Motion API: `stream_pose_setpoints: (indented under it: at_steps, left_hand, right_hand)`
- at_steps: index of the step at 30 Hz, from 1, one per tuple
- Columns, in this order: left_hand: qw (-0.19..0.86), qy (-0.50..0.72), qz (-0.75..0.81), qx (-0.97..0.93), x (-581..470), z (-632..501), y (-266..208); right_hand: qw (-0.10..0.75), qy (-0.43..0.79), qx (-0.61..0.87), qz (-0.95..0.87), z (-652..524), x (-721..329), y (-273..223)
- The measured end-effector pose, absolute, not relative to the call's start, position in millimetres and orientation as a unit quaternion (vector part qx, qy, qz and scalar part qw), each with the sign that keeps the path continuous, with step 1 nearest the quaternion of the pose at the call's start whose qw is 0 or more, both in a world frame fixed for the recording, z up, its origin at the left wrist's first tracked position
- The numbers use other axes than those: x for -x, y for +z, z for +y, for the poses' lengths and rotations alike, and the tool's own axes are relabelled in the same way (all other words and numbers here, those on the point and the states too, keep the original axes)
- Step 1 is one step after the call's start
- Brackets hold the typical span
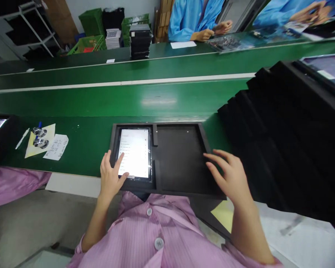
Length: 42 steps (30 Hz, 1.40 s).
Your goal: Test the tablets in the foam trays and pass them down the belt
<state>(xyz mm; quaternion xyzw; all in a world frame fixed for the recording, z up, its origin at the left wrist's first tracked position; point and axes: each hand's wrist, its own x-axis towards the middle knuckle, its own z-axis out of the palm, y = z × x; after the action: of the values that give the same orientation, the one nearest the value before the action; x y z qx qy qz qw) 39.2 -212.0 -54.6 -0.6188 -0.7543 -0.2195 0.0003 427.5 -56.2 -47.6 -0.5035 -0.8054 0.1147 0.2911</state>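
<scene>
A tablet (136, 152) with a bright white screen showing a list lies in the left compartment of a black foam tray (178, 191). My left hand (111, 171) is over the tray's left edge, fingers spread, with fingertips at the tablet's left side and lower screen; whether they press the glass I cannot tell. At the right rim of the tray, my right hand (226, 169) hovers with fingers apart and holds nothing. The tray's wider right compartment shows only its bare black bottom.
Stacked black trays (268, 141) rise close on the right, with a tablet (329, 70) on top. Papers (56, 147), a white pen (22, 138) and metallic items lie left. Behind the green conveyor (106, 98), people in blue work. A pink sleeve (13, 186) appears at far left.
</scene>
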Motion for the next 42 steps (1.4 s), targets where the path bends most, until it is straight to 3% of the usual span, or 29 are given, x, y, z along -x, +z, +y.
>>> stream_pose_setpoints:
  at_steps: [8,16,22,31,35,42]
  left_hand:
    - [-0.008,-0.27,-0.787,0.555,-37,-212,-66]
    - [-0.024,-0.22,-0.8,0.558,-38,-212,-59]
    - [-0.022,-0.29,-0.77,0.568,-35,-213,-65]
    - [-0.114,-0.282,-0.765,0.568,-17,-189,-52]
    - [-0.108,-0.262,-0.755,0.591,-15,-185,-55]
    - [-0.068,-0.215,-0.756,0.614,-14,-190,-55]
  right_hand:
    - [0.319,0.121,0.508,-0.791,-19,-414,-93]
    - [0.321,0.105,0.511,-0.791,-25,-413,-87]
    - [0.324,0.088,0.512,-0.791,-26,-417,-89]
    - [0.329,0.125,0.545,-0.761,-28,-421,-92]
    - [0.344,0.181,0.563,-0.73,-28,-421,-90]
    - [0.462,0.465,0.554,-0.513,-23,-426,-92]
